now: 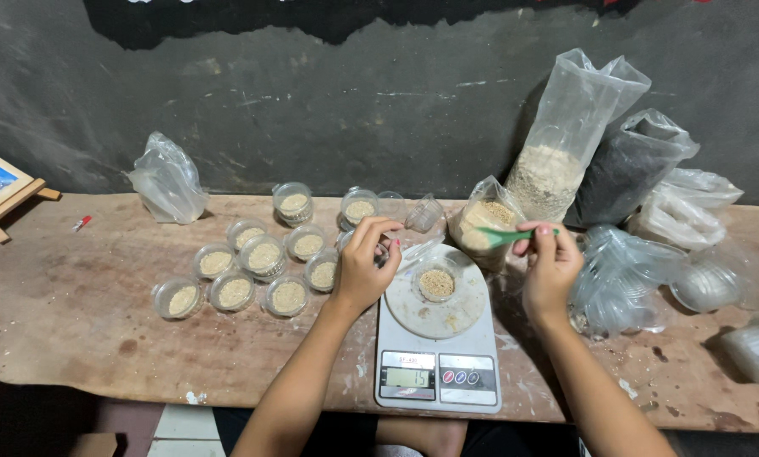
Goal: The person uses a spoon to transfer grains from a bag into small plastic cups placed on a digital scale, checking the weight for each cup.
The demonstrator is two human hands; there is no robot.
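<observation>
My right hand (551, 269) pinches a small green scoop (505, 237), its bowl reaching into an open plastic bag of tan grain (484, 222). My left hand (365, 264) hovers just left of the white digital scale (437, 338), fingers curled over a small clear cup (383, 252) that is mostly hidden; I cannot tell whether it grips it. On the scale's round pan (473, 306) sits a small clear cup partly filled with grain (436, 282).
Several filled clear cups (264, 256) cluster on the worn wooden table (83, 326) at the left. A tall bag of grain (557, 161), a dark-filled bag (625, 169) and bags of empty cups (625, 275) stand right. A crumpled bag (168, 180) lies far left.
</observation>
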